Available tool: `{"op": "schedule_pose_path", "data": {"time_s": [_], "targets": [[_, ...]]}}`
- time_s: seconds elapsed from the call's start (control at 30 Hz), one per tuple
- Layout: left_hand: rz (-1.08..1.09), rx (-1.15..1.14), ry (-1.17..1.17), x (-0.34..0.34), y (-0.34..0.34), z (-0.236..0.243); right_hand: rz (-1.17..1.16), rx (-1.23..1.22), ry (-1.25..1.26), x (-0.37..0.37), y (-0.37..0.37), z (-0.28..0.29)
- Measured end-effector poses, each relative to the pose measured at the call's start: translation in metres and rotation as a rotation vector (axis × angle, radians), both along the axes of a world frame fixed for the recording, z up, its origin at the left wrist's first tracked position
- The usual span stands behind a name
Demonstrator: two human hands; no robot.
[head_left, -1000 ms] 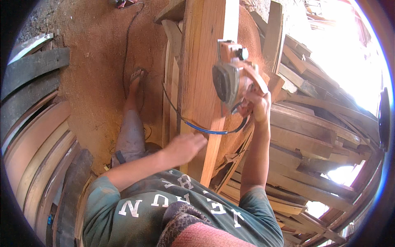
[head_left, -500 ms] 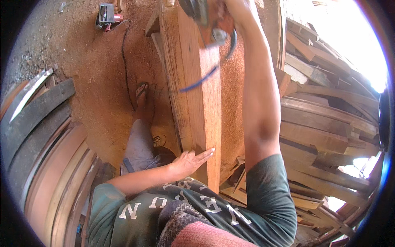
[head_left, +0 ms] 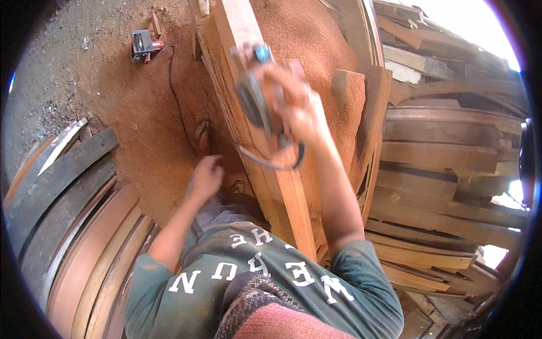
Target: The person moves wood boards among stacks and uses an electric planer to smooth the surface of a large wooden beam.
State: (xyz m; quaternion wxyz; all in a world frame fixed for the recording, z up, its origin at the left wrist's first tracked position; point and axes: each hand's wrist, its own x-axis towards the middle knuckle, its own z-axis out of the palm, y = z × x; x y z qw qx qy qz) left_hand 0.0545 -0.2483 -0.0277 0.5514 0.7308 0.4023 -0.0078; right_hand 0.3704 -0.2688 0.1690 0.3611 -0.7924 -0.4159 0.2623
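Observation:
My right hand [head_left: 299,107] grips an electric hand planer [head_left: 254,101] with a dark side cover and a blue knob. Motion blurs both. The planer is over a long, squared wooden beam [head_left: 291,192]; whether its sole touches the wood I cannot tell. A loop of its cord [head_left: 265,162] hangs down across the beam. To the left of the beam, my left hand [head_left: 208,176] is off the wood, its fingers curled in, with nothing visible in them.
Reddish sawdust [head_left: 152,113] covers the ground. A red and black power tool [head_left: 144,46] lies far left with a dark cable [head_left: 172,79] running toward my foot [head_left: 203,133]. Curved boards [head_left: 84,237] stand at the left; stacked planks [head_left: 440,164] fill the right side.
My right hand has drawn the planer back along the beam toward me. My left hand has lifted off the beam and moved left, its fingers now curled. My view has shifted slightly.

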Motion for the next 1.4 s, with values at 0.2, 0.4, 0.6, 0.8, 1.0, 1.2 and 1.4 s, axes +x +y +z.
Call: {"op": "schedule_pose_path", "data": {"time_s": [0.2,0.4,0.6,0.8,1.0,1.2,1.4], "targets": [[0.155,-0.038,0.414,-0.164,0.008,-0.143,-0.315,-0.276,0.194,-0.123,-0.267,0.009],[0.121,-0.26,0.706,-0.289,-0.051,-0.182,-0.495,-0.214,0.382,-0.185,-0.356,0.022],[0.066,-0.282,0.582,-0.255,-0.05,-0.165,-0.315,-0.105,0.321,-0.098,-0.232,0.006],[0.306,-0.279,0.447,-0.168,0.007,-0.114,-0.098,0.002,0.13,0.015,-0.007,0.004],[0.339,-0.282,0.352,-0.118,0.064,-0.094,-0.018,-0.017,0.033,0.089,0.167,0.01],[0.227,-0.248,0.164,0.01,0.094,-0.03,-0.064,-0.027,0.253,0.122,0.259,0.021],[0.304,0.049,-0.155,0.117,0.14,0.018,-0.038,-0.086,0.094,0.084,0.154,0.005]]}}
